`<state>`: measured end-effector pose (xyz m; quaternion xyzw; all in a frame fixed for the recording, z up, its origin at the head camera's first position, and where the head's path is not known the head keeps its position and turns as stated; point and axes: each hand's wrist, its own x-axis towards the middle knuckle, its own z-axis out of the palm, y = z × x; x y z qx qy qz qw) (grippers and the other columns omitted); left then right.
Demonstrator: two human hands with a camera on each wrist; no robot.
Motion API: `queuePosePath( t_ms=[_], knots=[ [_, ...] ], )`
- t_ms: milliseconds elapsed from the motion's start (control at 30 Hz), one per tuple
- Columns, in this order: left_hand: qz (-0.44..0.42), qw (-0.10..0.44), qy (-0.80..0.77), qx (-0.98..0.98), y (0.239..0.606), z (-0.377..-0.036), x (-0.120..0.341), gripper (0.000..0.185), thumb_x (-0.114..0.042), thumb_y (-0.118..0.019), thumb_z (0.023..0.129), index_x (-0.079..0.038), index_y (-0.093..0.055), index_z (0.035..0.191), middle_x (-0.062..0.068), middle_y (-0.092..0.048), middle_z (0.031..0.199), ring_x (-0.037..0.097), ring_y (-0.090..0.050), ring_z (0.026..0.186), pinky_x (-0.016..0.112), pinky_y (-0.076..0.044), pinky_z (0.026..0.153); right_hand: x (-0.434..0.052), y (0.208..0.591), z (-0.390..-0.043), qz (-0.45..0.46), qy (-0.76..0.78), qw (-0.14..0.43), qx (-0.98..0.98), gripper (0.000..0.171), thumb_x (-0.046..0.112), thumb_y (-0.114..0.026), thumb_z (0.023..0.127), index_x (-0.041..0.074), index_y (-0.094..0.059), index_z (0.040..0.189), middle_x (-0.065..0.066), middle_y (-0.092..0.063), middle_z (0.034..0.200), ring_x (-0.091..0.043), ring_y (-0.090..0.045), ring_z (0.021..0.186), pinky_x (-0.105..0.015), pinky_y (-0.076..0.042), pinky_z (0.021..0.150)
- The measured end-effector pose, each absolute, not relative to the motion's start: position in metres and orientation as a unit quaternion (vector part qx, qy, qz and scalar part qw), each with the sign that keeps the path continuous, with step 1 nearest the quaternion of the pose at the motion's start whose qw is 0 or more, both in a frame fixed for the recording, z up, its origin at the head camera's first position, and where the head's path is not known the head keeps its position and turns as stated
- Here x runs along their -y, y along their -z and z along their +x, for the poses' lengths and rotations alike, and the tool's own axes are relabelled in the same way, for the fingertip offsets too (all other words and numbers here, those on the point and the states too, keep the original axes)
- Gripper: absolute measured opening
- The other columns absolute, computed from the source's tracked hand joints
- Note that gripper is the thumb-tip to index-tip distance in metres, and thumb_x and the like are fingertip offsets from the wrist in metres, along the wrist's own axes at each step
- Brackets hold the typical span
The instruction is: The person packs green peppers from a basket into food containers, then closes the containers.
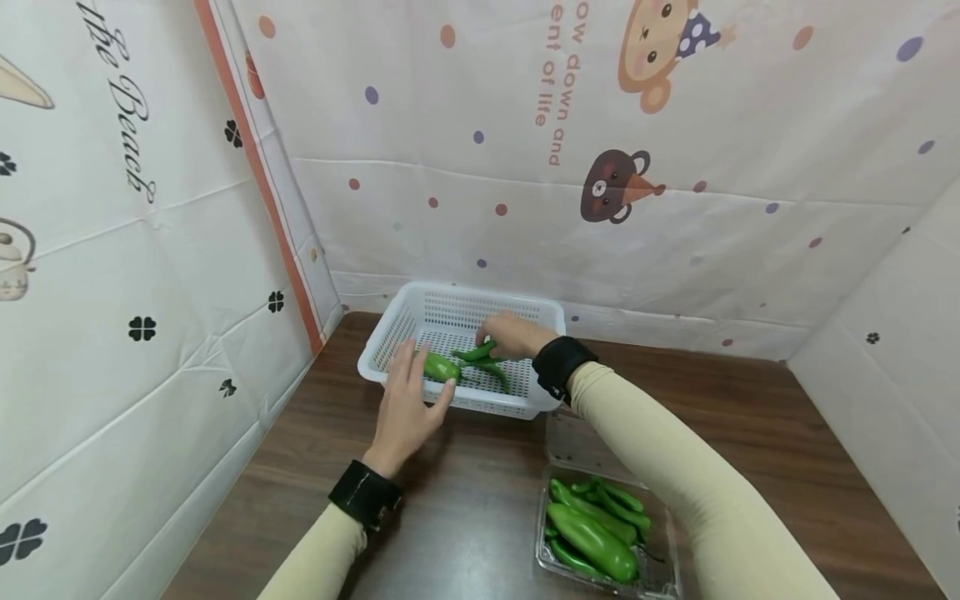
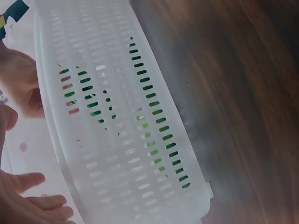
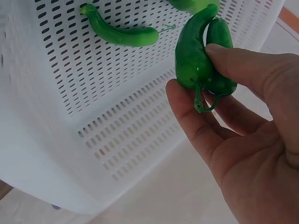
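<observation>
"What hangs at twelve o'clock?"
"A dotted sheet, with a brown bear print at two."
"And nine?"
"A clover-patterned sheet. The dark wood table spreads at six."

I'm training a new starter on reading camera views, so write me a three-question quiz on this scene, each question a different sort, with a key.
1. Short answer: Which hand pinches two dark green peppers at the white basket?

2. Multiple choice: What does the clear plastic container hold?
A) Red tomatoes
B) Green peppers
C) Carrots

3. True or false: The basket's walls are solid, without any openings.

Key:
1. The right hand.
2. B.
3. False; they are full of slots.
</observation>
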<state>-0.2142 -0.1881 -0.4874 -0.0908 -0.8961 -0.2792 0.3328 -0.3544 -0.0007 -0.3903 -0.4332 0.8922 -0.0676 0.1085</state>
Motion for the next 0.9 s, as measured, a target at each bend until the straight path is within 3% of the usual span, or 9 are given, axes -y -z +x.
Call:
queuePosePath(
  t_ms=[167,533,900],
  knots=[
    [-0.129,0.343,0.286,0.885,0.486,-0.213,0.181,0.072,-0.035,-0.069,0.095,0.007,-0.046,0.148,0.027,-0.036,0.159,0.041,-0.029,0.150,0.057,-0.031,0.119,-0.001,0.389,-0.350,-0.442,0.067,0.097,-0.889,0.026,-0.002,-0.074,0.092,0.005,-0.076,0.117,-0.010,-0.074,0.115,-0.027,-0.067,0.107,-0.041,-0.055,0.096],
    [-0.150,0.332,0.296,0.883,0.483,-0.207,0.168,0.075,-0.035,-0.072,0.094,0.005,-0.043,0.151,0.023,-0.029,0.164,0.037,-0.025,0.153,0.059,-0.022,0.122,-0.006,0.391,-0.346,-0.453,0.090,0.076,-0.884,0.028,-0.003,-0.073,0.092,0.004,-0.075,0.119,-0.011,-0.073,0.119,-0.027,-0.067,0.110,-0.042,-0.054,0.097],
    [-0.167,0.336,0.301,0.877,0.482,-0.204,0.160,0.076,-0.036,-0.071,0.094,0.002,-0.041,0.153,0.022,-0.029,0.164,0.036,-0.024,0.154,0.060,-0.021,0.122,-0.013,0.388,-0.340,-0.472,0.100,0.049,-0.874,0.026,0.000,-0.073,0.093,0.002,-0.075,0.119,-0.012,-0.074,0.118,-0.026,-0.069,0.109,-0.039,-0.056,0.096]
  ],
)
